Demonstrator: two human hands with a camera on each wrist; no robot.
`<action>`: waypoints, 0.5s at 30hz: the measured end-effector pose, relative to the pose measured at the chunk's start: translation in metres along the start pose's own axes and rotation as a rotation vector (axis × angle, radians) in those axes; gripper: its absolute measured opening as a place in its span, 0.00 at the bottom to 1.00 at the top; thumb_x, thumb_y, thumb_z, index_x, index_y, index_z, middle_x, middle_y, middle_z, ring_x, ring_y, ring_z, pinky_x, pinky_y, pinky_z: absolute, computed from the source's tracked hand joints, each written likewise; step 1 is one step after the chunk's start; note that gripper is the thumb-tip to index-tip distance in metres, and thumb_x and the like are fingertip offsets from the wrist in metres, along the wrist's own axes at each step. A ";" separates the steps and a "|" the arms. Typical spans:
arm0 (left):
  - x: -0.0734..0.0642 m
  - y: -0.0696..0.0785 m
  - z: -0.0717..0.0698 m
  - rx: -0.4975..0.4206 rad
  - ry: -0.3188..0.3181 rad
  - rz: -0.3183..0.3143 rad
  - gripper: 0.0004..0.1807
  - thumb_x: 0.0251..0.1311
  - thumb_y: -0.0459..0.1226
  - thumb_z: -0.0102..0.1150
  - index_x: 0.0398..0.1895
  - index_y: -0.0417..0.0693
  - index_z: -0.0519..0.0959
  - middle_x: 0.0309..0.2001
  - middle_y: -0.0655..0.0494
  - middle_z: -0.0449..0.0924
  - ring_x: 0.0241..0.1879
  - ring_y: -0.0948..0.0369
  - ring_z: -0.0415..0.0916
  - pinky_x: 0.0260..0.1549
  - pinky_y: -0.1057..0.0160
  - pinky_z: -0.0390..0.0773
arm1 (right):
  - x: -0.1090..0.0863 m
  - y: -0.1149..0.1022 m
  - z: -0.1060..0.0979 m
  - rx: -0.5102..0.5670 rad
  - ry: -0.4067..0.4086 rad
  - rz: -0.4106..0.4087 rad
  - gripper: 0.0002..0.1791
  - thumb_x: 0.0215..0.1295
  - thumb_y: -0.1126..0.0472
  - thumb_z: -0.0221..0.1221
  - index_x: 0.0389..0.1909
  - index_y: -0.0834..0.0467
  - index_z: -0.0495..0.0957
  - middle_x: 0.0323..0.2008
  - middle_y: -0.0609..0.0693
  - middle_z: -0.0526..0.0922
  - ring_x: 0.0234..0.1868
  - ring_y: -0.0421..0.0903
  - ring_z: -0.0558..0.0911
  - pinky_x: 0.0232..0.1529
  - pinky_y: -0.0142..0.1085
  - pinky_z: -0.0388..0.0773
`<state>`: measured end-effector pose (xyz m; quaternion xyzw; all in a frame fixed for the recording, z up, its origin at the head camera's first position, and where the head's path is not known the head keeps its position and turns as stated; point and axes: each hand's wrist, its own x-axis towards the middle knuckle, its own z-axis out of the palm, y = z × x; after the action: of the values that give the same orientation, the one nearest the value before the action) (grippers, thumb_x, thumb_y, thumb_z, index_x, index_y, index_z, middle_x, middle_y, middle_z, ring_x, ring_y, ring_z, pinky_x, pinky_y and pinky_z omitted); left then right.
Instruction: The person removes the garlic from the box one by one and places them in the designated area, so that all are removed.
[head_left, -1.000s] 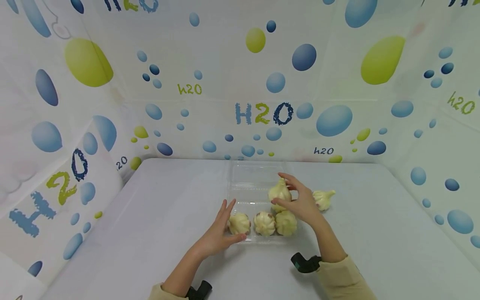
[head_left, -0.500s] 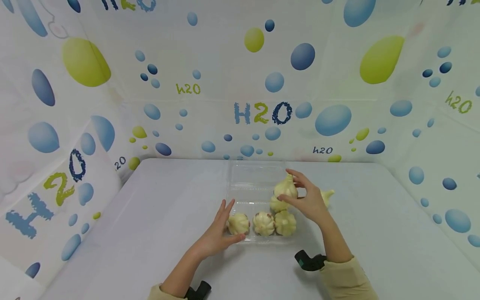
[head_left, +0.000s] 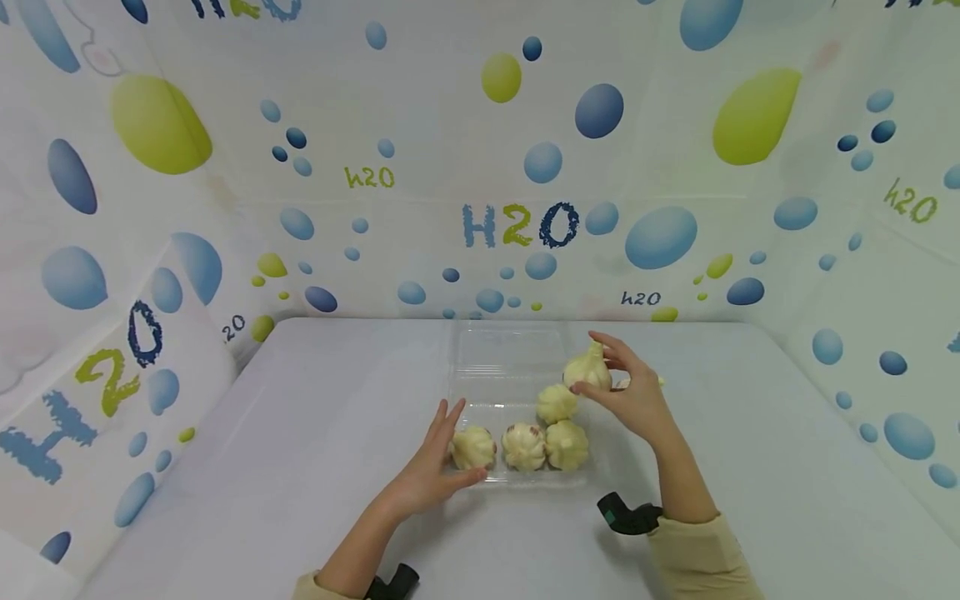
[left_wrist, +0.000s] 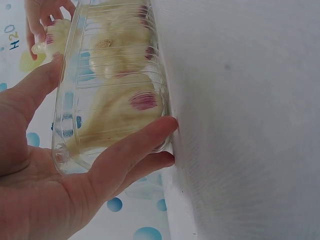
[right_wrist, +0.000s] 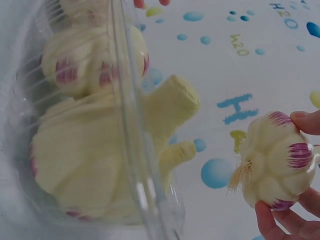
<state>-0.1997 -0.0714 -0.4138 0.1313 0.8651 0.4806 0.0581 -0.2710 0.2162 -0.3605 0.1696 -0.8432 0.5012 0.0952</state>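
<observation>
Behind the right hand (head_left: 634, 400) lies a part-hidden garlic bulb (head_left: 622, 383)

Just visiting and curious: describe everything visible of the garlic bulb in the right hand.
The garlic bulb is rounded, waxy-looking and pale cream, with purple streaks and tan root threads. The right hand holds it between thumb and fingers, apart from the clear container, its neck up in the head view.

Wht table (head_left: 337, 400), backdrop (head_left: 435, 92) (w/ "H2O" print (head_left: 517, 225)).
</observation>
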 end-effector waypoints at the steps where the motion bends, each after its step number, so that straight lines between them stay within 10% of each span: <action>1: 0.000 0.000 0.000 -0.001 0.001 0.000 0.50 0.54 0.42 0.64 0.72 0.56 0.41 0.71 0.41 0.25 0.67 0.40 0.38 0.55 0.42 0.60 | 0.000 0.001 -0.001 -0.002 0.004 0.000 0.38 0.51 0.56 0.68 0.64 0.47 0.63 0.57 0.61 0.69 0.53 0.55 0.69 0.36 0.42 0.77; 15: 0.000 -0.003 -0.001 0.018 0.004 0.016 0.50 0.54 0.43 0.63 0.73 0.55 0.40 0.71 0.41 0.26 0.68 0.40 0.35 0.56 0.39 0.57 | 0.000 0.012 -0.020 -0.069 0.070 0.079 0.39 0.53 0.56 0.66 0.66 0.49 0.61 0.58 0.64 0.67 0.56 0.59 0.67 0.40 0.51 0.76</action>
<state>-0.2005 -0.0736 -0.4157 0.1379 0.8683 0.4736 0.0515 -0.2759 0.2392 -0.3609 0.1152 -0.8621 0.4808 0.1108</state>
